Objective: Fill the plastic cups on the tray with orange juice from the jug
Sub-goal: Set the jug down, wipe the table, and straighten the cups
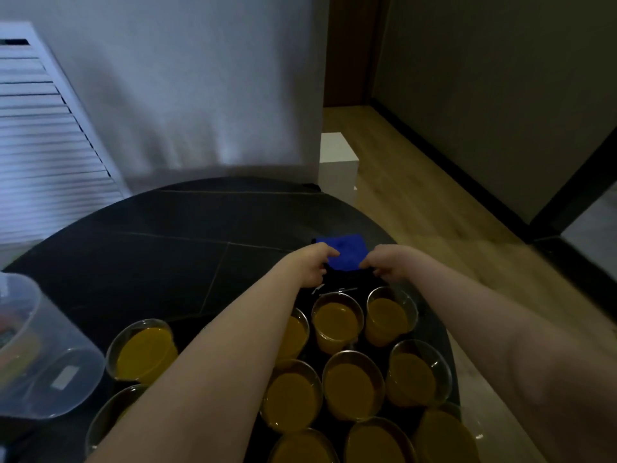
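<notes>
Left hand (pixel 314 264) and right hand (pixel 389 265) each pinch the blue cloth (pixel 344 250); filled cups (pixel 337 320) just behind them.

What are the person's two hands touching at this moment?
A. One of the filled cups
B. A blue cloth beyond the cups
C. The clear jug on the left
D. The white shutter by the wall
B: both the left hand and the right hand reach past the cups of orange juice and pinch the near edge of the blue cloth, while the jug sits untouched at the left.
</notes>
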